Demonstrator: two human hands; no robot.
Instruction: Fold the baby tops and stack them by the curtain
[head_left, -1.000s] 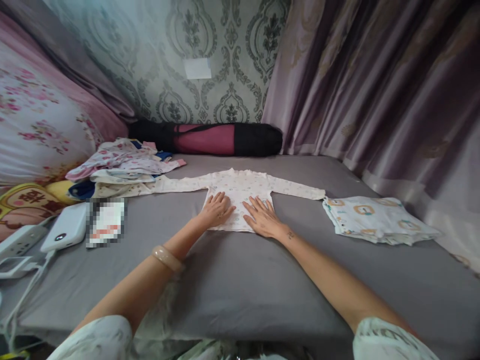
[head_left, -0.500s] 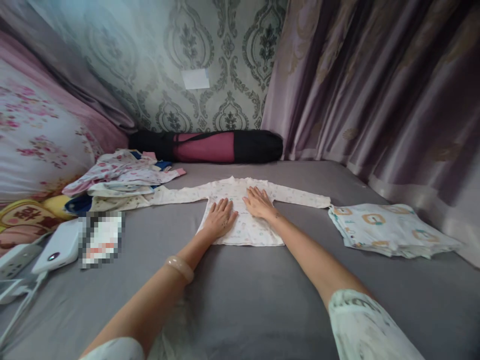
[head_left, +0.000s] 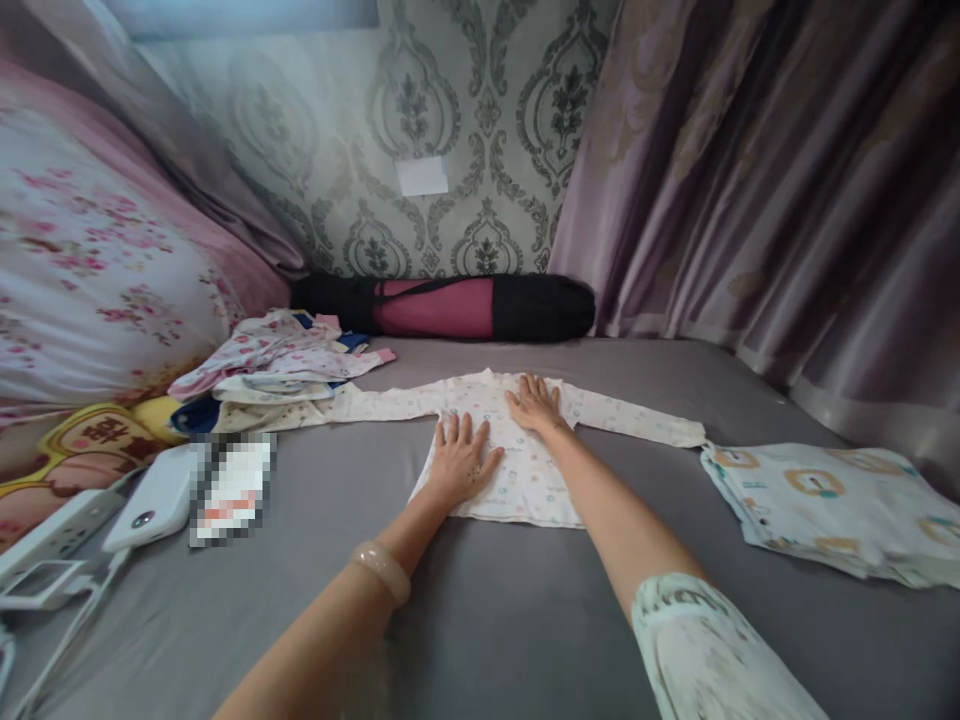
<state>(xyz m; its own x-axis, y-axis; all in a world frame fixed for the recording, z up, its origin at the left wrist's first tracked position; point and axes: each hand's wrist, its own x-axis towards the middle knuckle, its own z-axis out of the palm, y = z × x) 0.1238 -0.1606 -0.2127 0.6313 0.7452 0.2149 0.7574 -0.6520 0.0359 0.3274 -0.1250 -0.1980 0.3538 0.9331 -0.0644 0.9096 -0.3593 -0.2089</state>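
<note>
A small patterned shirt [head_left: 517, 490] is spread at the centre of the frame on a grey sheet [head_left: 480, 620], under two flat hands.
The left hand [head_left: 459, 462] is laid on the shirt's left side and the right hand [head_left: 535, 405] near its collar, both opened wide with nothing gripped. The sheet is backed by a black-and-maroon roll [head_left: 435, 308] and damask wallpaper [head_left: 487, 130]; the upper right is filled by a purple curtain [head_left: 712, 180]. The shirt's front is partly hidden by the hands, and its left-hand cuff is hard to make out beside the clothes heap [head_left: 270, 355]. A folded cloth [head_left: 817, 490] is cut off at the right edge; a pixelated item [head_left: 234, 490] at left is unreadable.
</note>
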